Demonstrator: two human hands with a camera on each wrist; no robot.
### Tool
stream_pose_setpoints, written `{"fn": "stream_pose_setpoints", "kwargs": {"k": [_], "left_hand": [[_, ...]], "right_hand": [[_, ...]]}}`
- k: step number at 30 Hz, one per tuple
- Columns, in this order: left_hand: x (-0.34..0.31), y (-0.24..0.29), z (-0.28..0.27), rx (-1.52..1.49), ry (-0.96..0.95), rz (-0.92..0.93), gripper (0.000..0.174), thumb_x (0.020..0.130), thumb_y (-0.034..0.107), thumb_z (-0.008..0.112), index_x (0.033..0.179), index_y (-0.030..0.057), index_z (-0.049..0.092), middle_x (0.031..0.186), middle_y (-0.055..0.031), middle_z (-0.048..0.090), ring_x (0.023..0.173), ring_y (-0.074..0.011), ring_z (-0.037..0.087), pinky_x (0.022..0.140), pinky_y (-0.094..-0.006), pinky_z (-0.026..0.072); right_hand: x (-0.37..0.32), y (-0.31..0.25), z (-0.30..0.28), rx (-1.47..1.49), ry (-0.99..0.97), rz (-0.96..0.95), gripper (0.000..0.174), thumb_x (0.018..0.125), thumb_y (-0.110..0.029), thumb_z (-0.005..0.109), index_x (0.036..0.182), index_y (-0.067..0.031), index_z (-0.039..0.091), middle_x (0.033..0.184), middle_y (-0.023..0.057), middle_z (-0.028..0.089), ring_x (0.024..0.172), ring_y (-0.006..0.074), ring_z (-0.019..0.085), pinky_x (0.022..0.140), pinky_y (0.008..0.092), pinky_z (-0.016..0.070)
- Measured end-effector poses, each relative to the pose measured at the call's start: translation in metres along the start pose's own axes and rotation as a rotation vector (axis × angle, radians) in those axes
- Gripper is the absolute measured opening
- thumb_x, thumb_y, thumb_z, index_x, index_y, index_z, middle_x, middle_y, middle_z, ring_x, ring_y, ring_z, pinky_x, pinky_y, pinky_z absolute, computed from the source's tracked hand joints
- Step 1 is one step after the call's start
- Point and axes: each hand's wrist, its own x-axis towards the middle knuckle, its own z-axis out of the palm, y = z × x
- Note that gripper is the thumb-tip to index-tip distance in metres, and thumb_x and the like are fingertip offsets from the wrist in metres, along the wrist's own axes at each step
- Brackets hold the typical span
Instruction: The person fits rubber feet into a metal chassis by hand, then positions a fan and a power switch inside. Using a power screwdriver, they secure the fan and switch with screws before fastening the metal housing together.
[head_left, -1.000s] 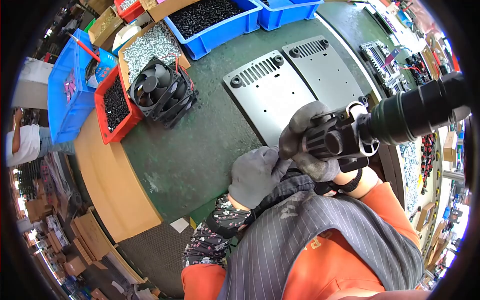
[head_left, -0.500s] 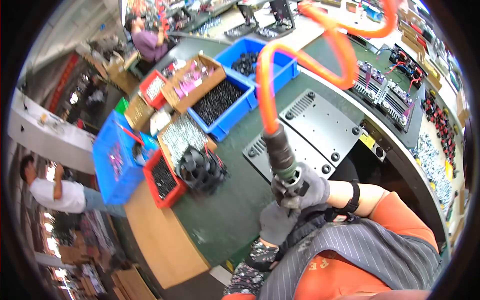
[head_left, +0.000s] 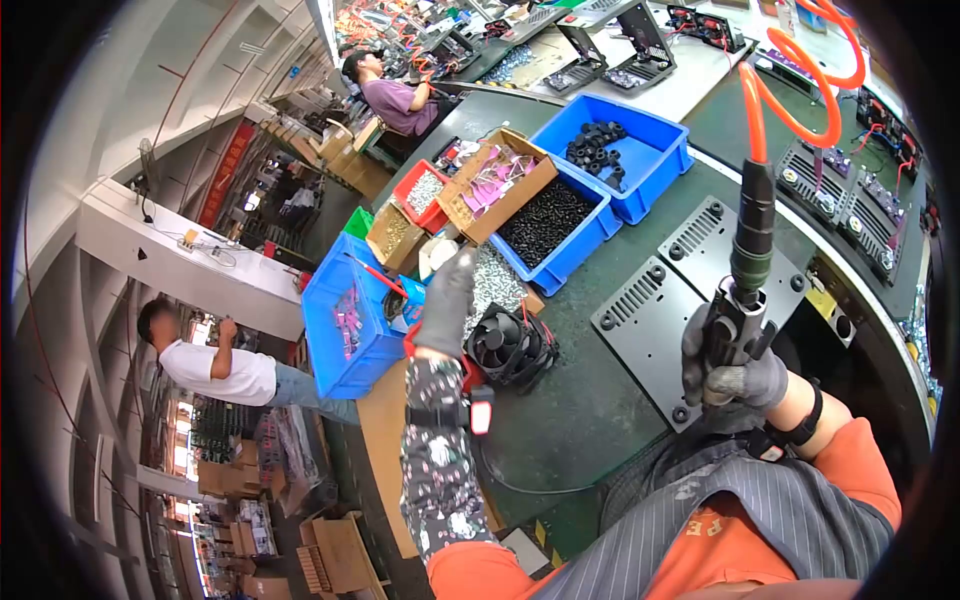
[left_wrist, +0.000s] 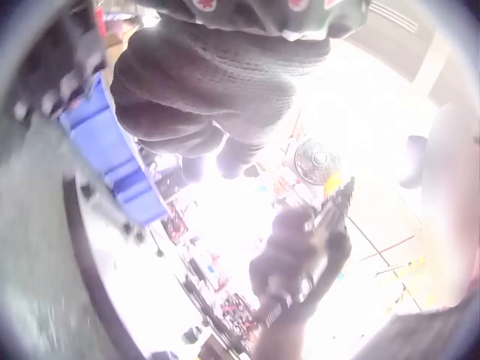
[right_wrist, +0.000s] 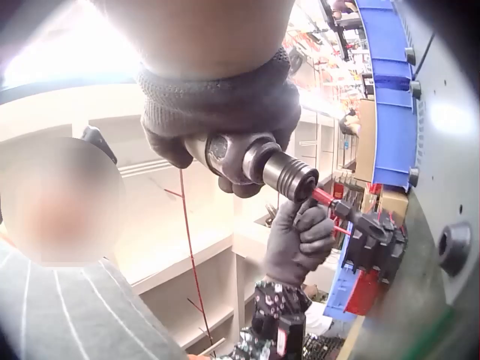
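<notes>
My gloved right hand (head_left: 748,382) grips a pistol-shaped air screwdriver (head_left: 736,322), its coupling and orange coiled hose (head_left: 755,120) rising from the top. In the right wrist view its ribbed metal nose (right_wrist: 289,176) carries a red bit (right_wrist: 322,196). My gloved left hand (head_left: 447,310) is raised over the parts bins at left, near the carton of silver screws (head_left: 495,282) and beside black cooling fans (head_left: 508,345). Its fingers look curled in the right wrist view, with nothing visible in them. Two grey metal panels (head_left: 655,345) with slots and black feet lie by the tool.
Blue bins (head_left: 640,205) of black parts, a carton of pink pieces (head_left: 500,185) and another blue bin (head_left: 350,320) line the bench's far-left side. Slotted assemblies (head_left: 860,215) sit at far right. A seated person (head_left: 395,100) and a standing person (head_left: 220,360) are beyond.
My hands were together at the air screwdriver; the left hand has since moved away left to the bins. The right hand still holds the tool. The head view has tilted up.
</notes>
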Motion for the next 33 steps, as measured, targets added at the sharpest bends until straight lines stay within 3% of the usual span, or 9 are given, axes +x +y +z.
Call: {"fn": "stream_pose_setpoints", "kwargs": {"k": [1, 7, 10, 14, 18, 22, 28, 31, 33], "left_hand": [[0.015, -0.007, -0.009, -0.051, 0.009, -0.042, 0.055, 0.089, 0.054, 0.050, 0.120, 0.0096, 0.054, 0.083, -0.0024, 0.053, 0.071, -0.0090, 0.052, 0.059, -0.0202, 0.0404], [0.069, -0.061, -0.050, 0.126, -0.017, -0.395, 0.074, 0.087, 0.062, 0.046, 0.133, 0.0059, 0.033, 0.126, -0.0196, 0.047, 0.114, -0.0319, 0.048, 0.089, -0.0439, 0.0450], [0.063, -0.061, -0.045, -0.302, 0.250, -0.287, 0.042, 0.093, 0.031, 0.048, 0.126, 0.0069, 0.043, 0.091, -0.0065, 0.052, 0.075, -0.0175, 0.053, 0.064, -0.0306, 0.0468], [0.015, 0.000, -0.018, 0.000, 0.279, 0.079, 0.023, 0.087, 0.020, 0.054, 0.105, 0.0060, 0.060, 0.068, 0.0058, 0.045, 0.059, -0.0033, 0.039, 0.047, -0.0217, 0.0337], [-0.063, 0.061, 0.058, 0.060, -0.227, 0.076, 0.017, 0.084, 0.016, 0.062, 0.097, 0.0058, 0.062, 0.088, -0.0029, 0.062, 0.082, -0.0132, 0.057, 0.074, -0.0294, 0.0477], [-0.108, 0.058, 0.124, 0.403, -0.796, 0.200, 0.082, 0.065, 0.041, 0.076, 0.130, 0.0048, 0.041, 0.117, -0.0199, 0.055, 0.111, -0.0329, 0.053, 0.093, -0.0395, 0.0428], [-0.129, 0.054, 0.142, 0.463, -0.582, 0.331, 0.051, 0.065, 0.033, 0.074, 0.101, 0.0010, 0.057, 0.091, -0.0160, 0.063, 0.085, -0.0352, 0.062, 0.074, -0.0428, 0.0486], [-0.119, 0.042, 0.131, 0.817, -0.173, 0.822, 0.034, 0.062, 0.023, 0.073, 0.092, 0.0151, 0.058, 0.086, -0.0025, 0.059, 0.084, -0.0266, 0.059, 0.078, -0.0409, 0.0431], [-0.115, 0.048, 0.129, 0.903, -0.173, 0.850, 0.030, 0.060, 0.020, 0.069, 0.087, 0.0176, 0.057, 0.080, -0.0008, 0.055, 0.083, -0.0225, 0.056, 0.080, -0.0387, 0.0392]], "right_hand": [[-0.002, 0.002, -0.003, 0.006, 0.013, -0.005, 0.044, 0.067, -0.009, 0.070, 0.106, -0.0032, 0.050, 0.076, 0.0103, 0.061, 0.064, 0.0189, 0.062, 0.060, 0.0297, 0.0501], [-0.006, -0.001, -0.007, -0.010, 0.132, -0.005, 0.044, 0.067, -0.016, 0.070, 0.105, -0.0035, 0.050, 0.084, 0.0090, 0.059, 0.067, 0.0176, 0.062, 0.062, 0.0295, 0.0502], [0.004, -0.009, -0.003, -0.120, 0.273, -0.080, 0.046, 0.065, -0.013, 0.067, 0.106, -0.0048, 0.048, 0.089, 0.0081, 0.057, 0.070, 0.0161, 0.061, 0.066, 0.0303, 0.0507], [0.011, -0.004, -0.003, -0.103, 0.321, -0.117, 0.047, 0.067, -0.011, 0.067, 0.109, -0.0058, 0.046, 0.087, 0.0065, 0.055, 0.072, 0.0170, 0.060, 0.065, 0.0308, 0.0500], [0.023, -0.002, 0.007, -0.039, 0.238, -0.173, 0.049, 0.067, -0.012, 0.069, 0.109, -0.0057, 0.046, 0.086, 0.0056, 0.053, 0.071, 0.0175, 0.059, 0.064, 0.0310, 0.0496], [0.031, 0.003, 0.016, 0.096, 0.038, -0.321, 0.068, 0.059, -0.011, 0.077, 0.117, -0.0074, 0.042, 0.094, 0.0052, 0.052, 0.089, 0.0194, 0.055, 0.077, 0.0359, 0.0473], [0.018, -0.017, 0.007, -0.142, -0.282, -0.160, 0.098, 0.075, -0.083, 0.031, 0.116, 0.0038, 0.052, 0.110, 0.0121, 0.054, 0.101, 0.0178, 0.052, 0.090, 0.0287, 0.0389], [-0.007, -0.051, 0.020, -0.061, -0.058, 0.340, 0.055, 0.080, -0.026, 0.065, 0.122, 0.0044, 0.047, 0.102, 0.0116, 0.056, 0.093, 0.0148, 0.054, 0.079, 0.0276, 0.0444], [0.001, -0.042, 0.017, -0.592, -0.194, 0.456, 0.060, 0.075, -0.020, 0.072, 0.123, 0.0032, 0.045, 0.100, 0.0090, 0.057, 0.083, 0.0108, 0.056, 0.066, 0.0260, 0.0464]]}}
